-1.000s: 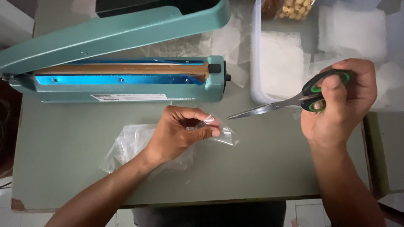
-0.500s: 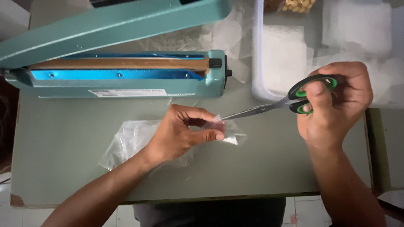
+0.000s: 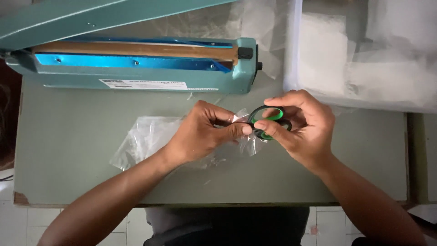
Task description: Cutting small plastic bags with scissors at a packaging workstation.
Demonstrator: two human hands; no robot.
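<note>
A teal heat sealer (image 3: 136,68) lies along the far side of a grey-green table (image 3: 68,150), its long arm raised and a brown strip showing along its bed, with a white label on its front. To the right stands a clear plastic bin (image 3: 364,59) holding white packets. Crumpled clear plastic (image 3: 218,23) lies behind the sealer. Below the table's near edge, white floor tiles (image 3: 18,223) show.

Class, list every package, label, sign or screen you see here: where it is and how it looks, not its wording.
Clear plastic bag: on the grey table, under the left hand, crinkled, see-through.
Label: front of the teal heat sealer, long white strip, dark print.
Clear bin: upper right, holds white packets.
No signs or screens.
</note>
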